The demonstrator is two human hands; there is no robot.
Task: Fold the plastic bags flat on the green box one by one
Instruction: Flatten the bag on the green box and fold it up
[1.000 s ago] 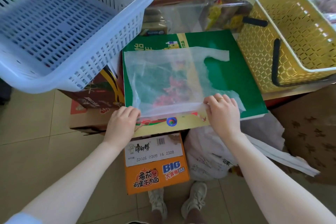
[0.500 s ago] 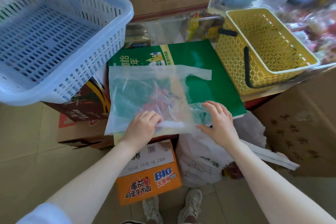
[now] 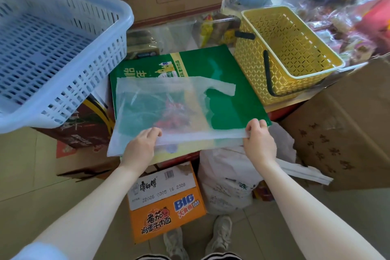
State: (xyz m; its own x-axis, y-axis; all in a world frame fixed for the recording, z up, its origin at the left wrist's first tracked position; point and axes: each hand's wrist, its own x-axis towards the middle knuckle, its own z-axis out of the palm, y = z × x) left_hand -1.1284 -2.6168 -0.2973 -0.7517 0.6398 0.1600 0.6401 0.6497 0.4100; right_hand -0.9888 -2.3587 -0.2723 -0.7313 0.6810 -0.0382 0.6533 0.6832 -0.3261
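Both hands, left hand (image 3: 141, 143) and right hand (image 3: 259, 140), pinch the near edge of this thin, limp plastic bag (image 3: 162, 110); fingers hold lightly on the green box (image 3: 232, 107).

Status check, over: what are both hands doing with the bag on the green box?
Left hand, right hand both pinch plastic bag near edge. Bag spread on green box. Nothing in the way.

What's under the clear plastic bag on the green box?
The plastic bag lies on the green box; its green lid and red print show through. Both hands, left hand and right hand, grip its near edge. The box's contents are hidden.
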